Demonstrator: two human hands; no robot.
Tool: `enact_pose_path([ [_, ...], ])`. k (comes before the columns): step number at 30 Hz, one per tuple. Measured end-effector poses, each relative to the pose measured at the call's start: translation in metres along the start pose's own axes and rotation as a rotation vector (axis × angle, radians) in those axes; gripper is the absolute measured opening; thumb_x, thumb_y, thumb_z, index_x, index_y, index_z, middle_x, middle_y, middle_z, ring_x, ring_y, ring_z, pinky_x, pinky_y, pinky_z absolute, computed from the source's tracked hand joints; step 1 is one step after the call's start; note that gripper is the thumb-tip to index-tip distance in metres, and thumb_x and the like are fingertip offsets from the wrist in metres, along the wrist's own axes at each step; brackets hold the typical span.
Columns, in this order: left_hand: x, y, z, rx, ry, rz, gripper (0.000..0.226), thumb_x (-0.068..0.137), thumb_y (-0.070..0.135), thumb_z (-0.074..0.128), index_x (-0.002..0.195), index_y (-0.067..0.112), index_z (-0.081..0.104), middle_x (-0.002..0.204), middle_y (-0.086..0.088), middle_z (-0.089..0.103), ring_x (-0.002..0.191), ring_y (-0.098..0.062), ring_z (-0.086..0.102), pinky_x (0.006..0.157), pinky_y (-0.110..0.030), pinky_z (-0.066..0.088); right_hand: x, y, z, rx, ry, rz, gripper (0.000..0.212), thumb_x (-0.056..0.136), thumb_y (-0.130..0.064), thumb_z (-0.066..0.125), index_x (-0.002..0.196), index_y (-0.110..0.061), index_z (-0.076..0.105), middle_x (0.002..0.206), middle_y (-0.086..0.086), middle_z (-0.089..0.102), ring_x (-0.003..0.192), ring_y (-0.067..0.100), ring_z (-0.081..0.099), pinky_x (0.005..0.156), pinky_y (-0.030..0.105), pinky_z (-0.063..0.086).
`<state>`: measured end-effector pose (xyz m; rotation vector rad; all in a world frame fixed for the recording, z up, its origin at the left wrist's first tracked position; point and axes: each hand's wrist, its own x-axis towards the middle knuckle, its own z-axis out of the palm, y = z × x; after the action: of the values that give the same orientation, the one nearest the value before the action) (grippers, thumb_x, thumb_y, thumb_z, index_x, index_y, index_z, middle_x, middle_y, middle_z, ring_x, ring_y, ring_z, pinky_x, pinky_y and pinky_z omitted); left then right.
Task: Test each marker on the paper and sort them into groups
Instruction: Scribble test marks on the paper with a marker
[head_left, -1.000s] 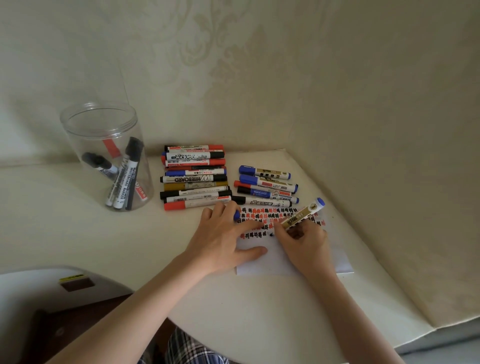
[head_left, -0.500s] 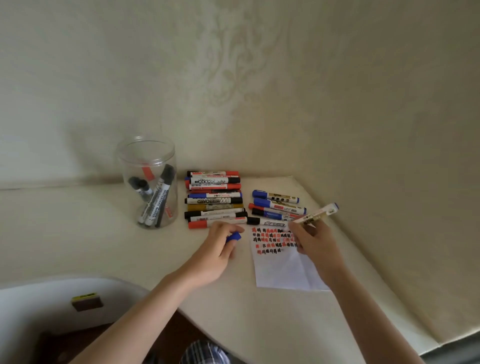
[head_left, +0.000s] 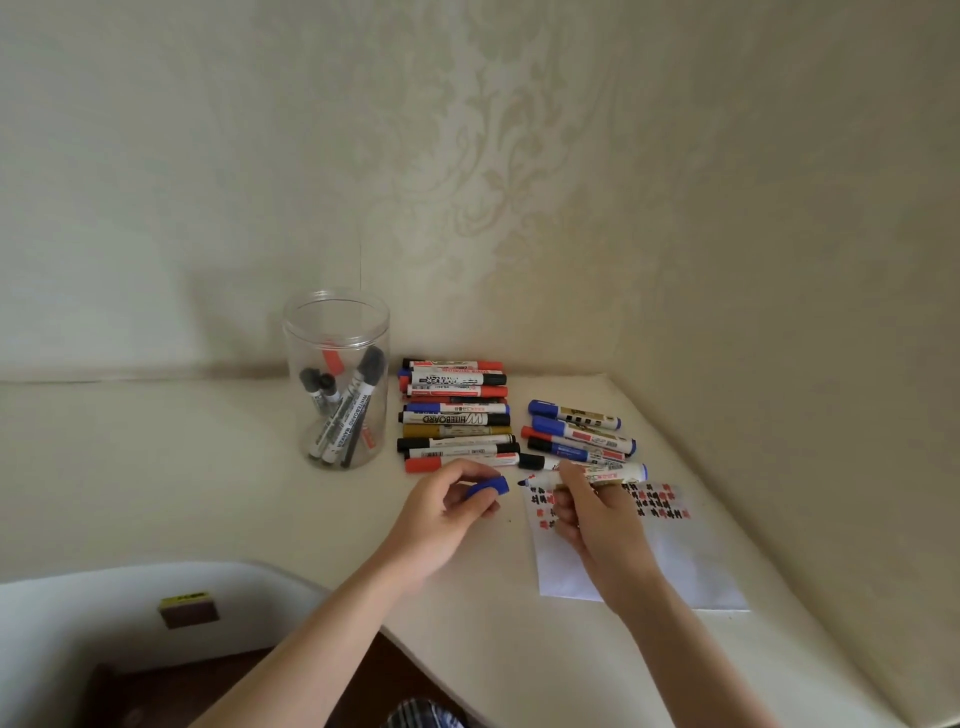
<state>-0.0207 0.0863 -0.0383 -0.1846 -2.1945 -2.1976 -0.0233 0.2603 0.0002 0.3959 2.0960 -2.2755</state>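
Here, the right hand (head_left: 597, 514) grips an uncapped blue marker (head_left: 605, 475) over the paper (head_left: 675, 561), fingers closed round its barrel. The left hand (head_left: 441, 514) pinches its cap (head_left: 488, 488) just beside the tip. Recapping looks next, calling for lining cap and tip, then sorting.

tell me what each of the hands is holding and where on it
Left hand pinches the loose blue cap between thumb and fingers. Right hand grips the uncapped blue marker around mid-barrel.
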Motion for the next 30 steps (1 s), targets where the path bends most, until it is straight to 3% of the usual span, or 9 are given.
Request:
enact_pose_path([
  [5, 0.0, 0.0, 0.0, 0.013, -0.007, 0.007, 0.019, 0.091, 0.002, 0.064, 0.105, 0.014, 0.066, 0.101, -0.003, 0.071, 0.086, -0.015, 0.071, 0.079, -0.02, 0.054, -0.002, 0.001, 0.007, -0.044, -0.03, 0.004, 0.025, 0.094, -0.024, 0.062, 0.077, -0.006, 0.065, 0.062, 0.003, 0.057, 0.057, 0.011, 0.05, 0.059, 0.023, 0.047],
  [10, 0.0, 0.0, 0.001, -0.019, 0.001, 0.007, 0.018, 0.09, 0.0, 0.065, 0.102, 0.013, 0.067, 0.098, -0.004, 0.072, 0.087, -0.016, 0.071, 0.078, -0.019, 0.054, -0.002, 0.002, 0.014, -0.07, -0.099, -0.007, 0.019, 0.091, -0.022, 0.067, 0.082, -0.006, 0.069, 0.068, 0.007, 0.065, 0.06, 0.013, 0.056, 0.055, 0.022, 0.046],
  [18, 0.004, -0.005, 0.0, -0.09, 0.055, -0.015, 0.016, 0.087, -0.004, 0.067, 0.1, 0.005, 0.069, 0.09, -0.007, 0.074, 0.08, -0.019, 0.072, 0.073, -0.02, 0.055, 0.003, 0.001, 0.016, -0.239, -0.075, -0.069, 0.029, 0.086, -0.029, 0.072, 0.084, 0.0, 0.072, 0.064, 0.003, 0.068, 0.053, 0.005, 0.058, 0.053, 0.014, 0.048],
  [26, 0.003, -0.003, -0.001, -0.095, 0.07, -0.037, 0.015, 0.086, -0.005, 0.068, 0.097, 0.005, 0.069, 0.092, -0.006, 0.073, 0.079, -0.019, 0.072, 0.073, -0.021, 0.055, 0.006, 0.008, 0.019, -0.136, -0.109, 0.047, 0.034, 0.082, -0.032, 0.075, 0.092, -0.001, 0.069, 0.071, 0.006, 0.068, 0.062, 0.012, 0.059, 0.062, 0.023, 0.049],
  [30, 0.0, -0.001, 0.0, -0.046, 0.012, 0.009, 0.017, 0.086, -0.002, 0.069, 0.098, 0.009, 0.07, 0.094, -0.003, 0.074, 0.088, -0.017, 0.072, 0.079, -0.024, 0.056, -0.002, 0.001, 0.005, -0.035, -0.177, 0.159, 0.036, 0.077, -0.037, 0.076, 0.091, -0.004, 0.07, 0.076, 0.009, 0.068, 0.065, 0.017, 0.06, 0.069, 0.029, 0.052],
])
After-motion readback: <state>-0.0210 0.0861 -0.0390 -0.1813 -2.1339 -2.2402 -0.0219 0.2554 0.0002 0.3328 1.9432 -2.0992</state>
